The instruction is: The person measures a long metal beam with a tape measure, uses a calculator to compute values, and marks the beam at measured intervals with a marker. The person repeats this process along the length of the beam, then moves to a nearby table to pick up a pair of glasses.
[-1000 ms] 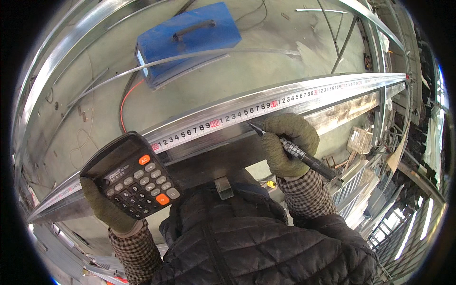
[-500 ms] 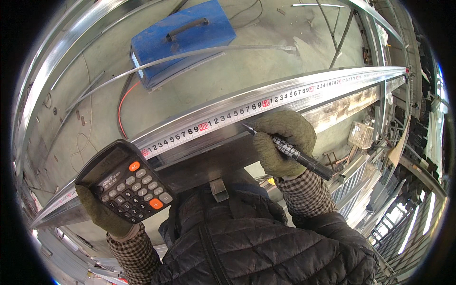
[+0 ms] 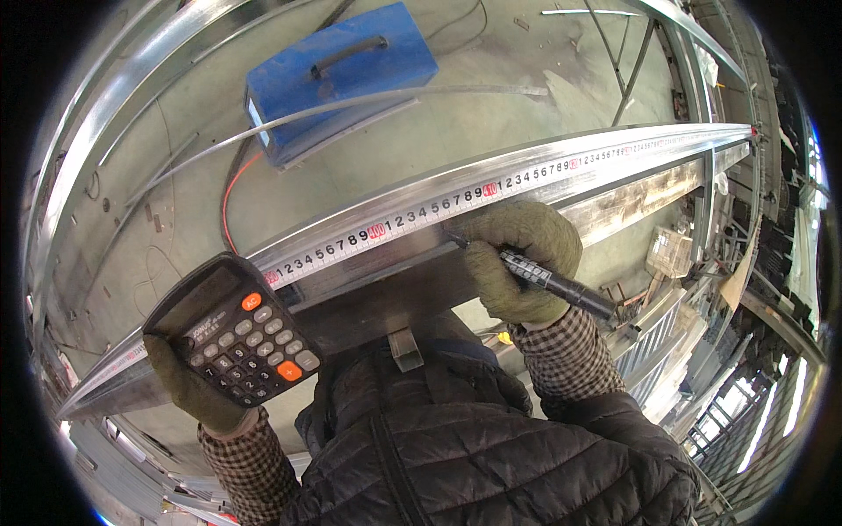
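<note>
Workshop floor [image 3: 491,121] beyond; left grip [image 3: 189,386] clasps calculator [image 3: 230,340], keys facing up, presumably for readability; right grip [image 3: 535,244] pinches marker [image 3: 561,287] (tip near measuring tape [image 3: 430,212]).

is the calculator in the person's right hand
No, the gloved left hand holds the calculator, while the gloved right hand grips a black marker.

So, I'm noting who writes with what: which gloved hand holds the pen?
The right hand, gripping the dark pen; the left hand holds the calculator instead.
</note>
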`<move>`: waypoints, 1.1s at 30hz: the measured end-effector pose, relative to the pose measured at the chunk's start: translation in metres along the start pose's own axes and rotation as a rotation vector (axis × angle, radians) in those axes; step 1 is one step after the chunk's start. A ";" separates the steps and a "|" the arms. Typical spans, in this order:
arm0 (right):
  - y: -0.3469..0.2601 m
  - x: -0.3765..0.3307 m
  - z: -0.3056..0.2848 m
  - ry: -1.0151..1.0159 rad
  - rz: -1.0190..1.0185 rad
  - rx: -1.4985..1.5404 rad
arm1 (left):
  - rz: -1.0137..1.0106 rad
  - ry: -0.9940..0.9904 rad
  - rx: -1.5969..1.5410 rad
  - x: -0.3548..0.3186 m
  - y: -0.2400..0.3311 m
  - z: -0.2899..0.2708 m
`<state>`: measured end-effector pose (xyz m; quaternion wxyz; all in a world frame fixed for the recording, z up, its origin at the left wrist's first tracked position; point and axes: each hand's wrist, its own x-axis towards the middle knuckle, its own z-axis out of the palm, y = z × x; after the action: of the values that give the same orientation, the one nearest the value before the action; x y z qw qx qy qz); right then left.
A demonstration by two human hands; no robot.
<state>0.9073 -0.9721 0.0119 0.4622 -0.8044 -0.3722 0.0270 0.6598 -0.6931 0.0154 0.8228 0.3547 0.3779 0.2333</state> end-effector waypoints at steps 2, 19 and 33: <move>0.004 -0.006 0.000 0.041 0.055 0.162 | -0.005 -0.001 -0.005 0.000 0.000 0.003; -0.069 -0.052 -0.020 -0.002 0.179 0.479 | -0.138 -0.216 -0.232 -0.021 -0.024 0.074; -0.112 -0.064 -0.008 -0.097 -0.021 0.077 | -0.197 -0.303 -0.188 -0.027 -0.018 0.104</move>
<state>0.7998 -0.9843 0.0830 0.4747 -0.7797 -0.4013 0.0753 0.7274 -0.7649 0.0622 0.9185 0.2688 0.2592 0.1300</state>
